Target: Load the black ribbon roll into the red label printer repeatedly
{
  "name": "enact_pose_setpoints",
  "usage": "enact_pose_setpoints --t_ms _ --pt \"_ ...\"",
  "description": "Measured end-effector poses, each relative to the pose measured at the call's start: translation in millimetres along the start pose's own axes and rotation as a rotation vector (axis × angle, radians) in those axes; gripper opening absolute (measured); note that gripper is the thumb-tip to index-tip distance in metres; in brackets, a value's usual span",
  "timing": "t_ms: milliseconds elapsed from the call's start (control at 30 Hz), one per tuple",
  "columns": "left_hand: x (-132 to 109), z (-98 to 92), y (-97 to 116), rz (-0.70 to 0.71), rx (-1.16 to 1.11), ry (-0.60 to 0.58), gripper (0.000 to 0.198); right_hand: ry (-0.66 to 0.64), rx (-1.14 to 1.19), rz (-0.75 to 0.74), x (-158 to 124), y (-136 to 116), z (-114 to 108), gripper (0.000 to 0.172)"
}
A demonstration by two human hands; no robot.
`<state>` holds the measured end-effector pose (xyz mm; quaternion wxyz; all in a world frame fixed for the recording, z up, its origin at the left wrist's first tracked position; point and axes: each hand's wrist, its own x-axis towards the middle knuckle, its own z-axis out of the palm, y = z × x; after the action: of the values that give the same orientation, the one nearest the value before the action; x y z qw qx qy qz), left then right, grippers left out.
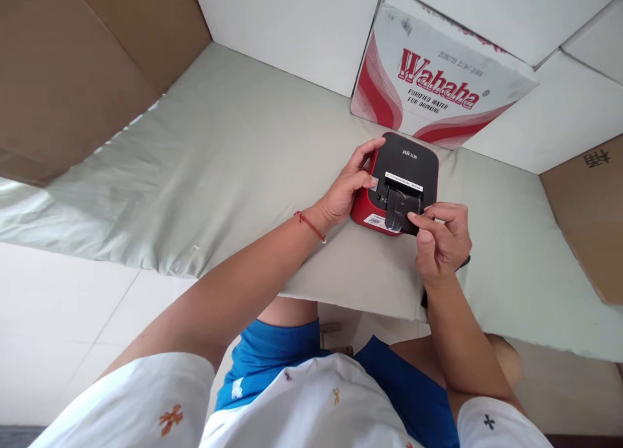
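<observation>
A black and red device (406,159) with a white label strip across its top lies on the cloth-covered table. My left hand (348,187) grips its left side, the thumb on the top near the small buttons and the fingers along the upper left edge. My right hand (440,237) is at the device's lower right, its fingers closed on a dark, shiny flat piece (402,209). That piece lies over the front part of the device, just below the label strip. Its far end, at the strip, is hard to make out.
Behind the device stands a white and red Wahaha water carton (433,78). Brown cardboard boxes stand at the left (73,78) and right (588,214). The pale green cloth (233,149) drapes over the table's front edge, above my knees.
</observation>
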<state>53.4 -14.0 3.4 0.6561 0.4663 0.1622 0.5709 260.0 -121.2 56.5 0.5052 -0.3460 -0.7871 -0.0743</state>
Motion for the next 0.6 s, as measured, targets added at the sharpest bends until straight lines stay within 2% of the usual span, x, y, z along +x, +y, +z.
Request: enact_pose_setpoints --t_ms 100,167,333,433,500,600 --pt "0 -6.6 2 -0.005 0.007 0.026 0.089 -0.007 -0.025 -0.023 1 -4 -1 0.032" --pt "3 -15.5 5 -0.066 0.022 0.024 0.101 -0.011 -0.032 -0.018 2 -7 -1 0.032" --pt "22 -33.0 23 -0.132 0.103 -0.172 0.118 -0.018 -0.027 0.001 3 -9 0 0.029" --pt "26 -29.9 32 -0.199 0.109 -0.231 0.121 -0.027 -0.028 0.001 4 -9 0 0.028" --pt "21 -25.2 35 -0.238 0.087 -0.217 0.119 -0.031 -0.028 0.008 4 -9 0 0.028" --pt "9 -21.0 35 -0.218 0.050 -0.173 0.113 -0.026 -0.030 0.019 3 -11 1 0.028"
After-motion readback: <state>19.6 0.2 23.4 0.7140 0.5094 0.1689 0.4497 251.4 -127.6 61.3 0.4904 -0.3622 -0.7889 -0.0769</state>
